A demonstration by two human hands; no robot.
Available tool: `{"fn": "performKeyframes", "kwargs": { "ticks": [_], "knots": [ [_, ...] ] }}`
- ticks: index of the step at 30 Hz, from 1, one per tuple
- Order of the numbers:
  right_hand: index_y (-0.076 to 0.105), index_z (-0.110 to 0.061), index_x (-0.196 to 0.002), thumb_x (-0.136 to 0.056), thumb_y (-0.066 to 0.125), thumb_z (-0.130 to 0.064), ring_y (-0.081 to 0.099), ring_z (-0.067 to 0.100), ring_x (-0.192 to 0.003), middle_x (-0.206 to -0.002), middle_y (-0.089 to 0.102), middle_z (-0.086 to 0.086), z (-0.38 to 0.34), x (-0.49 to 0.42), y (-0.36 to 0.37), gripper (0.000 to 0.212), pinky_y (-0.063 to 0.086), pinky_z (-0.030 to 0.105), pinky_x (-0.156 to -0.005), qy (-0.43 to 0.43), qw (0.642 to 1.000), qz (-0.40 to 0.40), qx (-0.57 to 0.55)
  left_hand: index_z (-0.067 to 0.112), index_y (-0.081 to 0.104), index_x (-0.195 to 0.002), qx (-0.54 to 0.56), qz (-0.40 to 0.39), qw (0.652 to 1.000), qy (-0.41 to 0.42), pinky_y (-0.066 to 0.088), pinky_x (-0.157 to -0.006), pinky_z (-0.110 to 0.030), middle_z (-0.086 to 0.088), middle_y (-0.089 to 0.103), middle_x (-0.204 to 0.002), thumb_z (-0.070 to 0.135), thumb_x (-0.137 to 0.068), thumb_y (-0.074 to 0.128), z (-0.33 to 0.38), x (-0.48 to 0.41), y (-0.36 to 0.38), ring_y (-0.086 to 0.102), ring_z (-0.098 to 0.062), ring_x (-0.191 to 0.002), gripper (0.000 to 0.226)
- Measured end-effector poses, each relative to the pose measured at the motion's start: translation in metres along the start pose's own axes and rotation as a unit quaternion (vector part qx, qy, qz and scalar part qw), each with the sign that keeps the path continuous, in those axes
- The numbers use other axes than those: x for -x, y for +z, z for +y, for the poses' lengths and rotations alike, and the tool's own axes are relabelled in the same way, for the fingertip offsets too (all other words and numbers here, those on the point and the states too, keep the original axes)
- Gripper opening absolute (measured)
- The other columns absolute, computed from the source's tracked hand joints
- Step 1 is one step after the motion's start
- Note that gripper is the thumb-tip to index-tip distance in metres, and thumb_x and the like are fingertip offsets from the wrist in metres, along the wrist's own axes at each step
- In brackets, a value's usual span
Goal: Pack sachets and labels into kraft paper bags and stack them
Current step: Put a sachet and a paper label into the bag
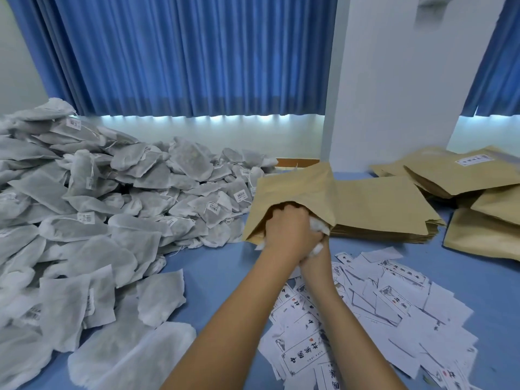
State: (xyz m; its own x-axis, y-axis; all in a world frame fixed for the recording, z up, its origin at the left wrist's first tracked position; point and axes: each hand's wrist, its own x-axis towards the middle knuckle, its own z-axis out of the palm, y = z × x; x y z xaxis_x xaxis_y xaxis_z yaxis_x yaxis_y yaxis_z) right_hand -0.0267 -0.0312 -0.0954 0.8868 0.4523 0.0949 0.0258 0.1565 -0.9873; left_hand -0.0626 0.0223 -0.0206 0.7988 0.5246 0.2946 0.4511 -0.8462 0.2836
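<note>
A kraft paper bag [292, 187] lies tilted at the table's middle, its mouth facing me. My left hand [287, 229] reaches into that mouth with fingers curled around a bunch of white sachets [319, 224]. My right hand [313, 256] sits just under the left one, mostly hidden by it, and grips the same bunch at the bag's lower edge. A big heap of grey-white sachets [107, 198] fills the left side. Loose printed labels [374, 302] are scattered at the near right.
A flat stack of kraft bags [385, 212] lies right behind the held bag. Filled kraft bags [461, 175] are piled at the far right. The table has a blue surface [222, 266]. Blue curtains and a white pillar [394, 94] stand behind.
</note>
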Motion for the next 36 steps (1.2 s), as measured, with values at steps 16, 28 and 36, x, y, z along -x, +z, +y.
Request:
{"fn": "performKeyframes", "kwargs": {
  "ticks": [16,28,36],
  "knots": [
    [0.036,-0.032,-0.145,-0.098,0.032,0.002,0.064,0.014,-0.09,-0.143,0.048,0.006,-0.007,0.005,0.004,0.058,0.047,0.018,-0.047,-0.04,0.995,0.073,-0.058,0.02,0.043,-0.137,0.161,-0.135,0.978,-0.004,0.033,-0.098,-0.026,-0.007,0.048,-0.137,0.034,-0.1,0.039,-0.024,-0.014,0.009,0.045,-0.024,-0.122,0.04],
    [0.046,-0.017,-0.112,-0.098,0.033,-0.001,0.046,0.007,-0.039,-0.078,0.056,0.004,-0.011,-0.019,-0.023,0.025,0.039,0.018,-0.04,-0.024,0.978,0.133,-0.158,0.009,0.05,-0.128,0.026,0.212,0.971,-0.111,0.033,-0.105,-0.043,-0.018,0.042,-0.139,0.023,-0.086,0.06,-0.137,-0.017,0.007,0.036,-0.034,-0.13,0.046],
    [0.047,-0.019,-0.112,-0.101,0.038,-0.004,0.05,0.006,-0.04,-0.075,0.06,0.0,-0.009,-0.025,-0.021,0.021,0.04,0.017,-0.04,-0.001,0.975,0.127,-0.183,0.013,0.032,-0.138,-0.184,0.005,0.969,-0.165,0.03,-0.096,-0.038,-0.007,0.054,-0.127,0.053,-0.085,0.057,-0.178,-0.035,0.049,0.045,-0.026,-0.121,0.071]
  ]
}}
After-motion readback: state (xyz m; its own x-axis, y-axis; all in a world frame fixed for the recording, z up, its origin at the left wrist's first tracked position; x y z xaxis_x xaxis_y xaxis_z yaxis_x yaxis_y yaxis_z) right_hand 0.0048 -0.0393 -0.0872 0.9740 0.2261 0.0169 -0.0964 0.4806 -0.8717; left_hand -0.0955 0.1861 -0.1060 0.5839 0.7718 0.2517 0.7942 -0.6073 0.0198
